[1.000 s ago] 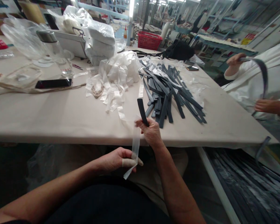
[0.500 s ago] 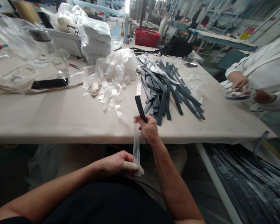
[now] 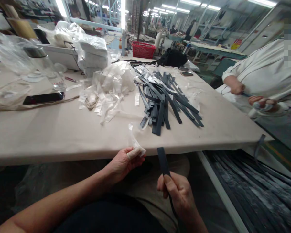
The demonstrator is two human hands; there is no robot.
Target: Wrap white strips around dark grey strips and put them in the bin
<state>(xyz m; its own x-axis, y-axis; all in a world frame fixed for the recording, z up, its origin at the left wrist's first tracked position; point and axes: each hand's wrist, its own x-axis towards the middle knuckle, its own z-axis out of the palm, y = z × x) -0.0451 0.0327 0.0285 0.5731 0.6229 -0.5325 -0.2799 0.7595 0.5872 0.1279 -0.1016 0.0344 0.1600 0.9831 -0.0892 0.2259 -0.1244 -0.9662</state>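
My left hand (image 3: pixel 124 161), a pale cover on one finger, pinches a clear plastic sleeve (image 3: pixel 134 139) at the table's front edge. The sleeve's free end rises over the tabletop. Lower and to the right, my right hand (image 3: pixel 179 192) is closed round a dark grey strap (image 3: pixel 163 161), its flat end pointing up and away from me. The strap's lower part runs down beneath the hand. Beyond both hands lies a pile of similar dark straps (image 3: pixel 160 106), some with clear plastic on them. Left of that pile is a heap of crumpled clear sleeves (image 3: pixel 113 81).
A phone (image 3: pixel 44 98) and a glass bottle (image 3: pixel 47 69) are at the left. A red basket (image 3: pixel 143 50) stands at the back. At the right a co-worker's hands (image 3: pixel 262 102) hold something. Below the table's right side, an open drawer (image 3: pixel 214 191) holds many dark strips.
My right hand has drawn back toward me and right with the strap, away from the plastic sleeve. My left hand has risen to the table edge with the sleeve. The view has tilted up.
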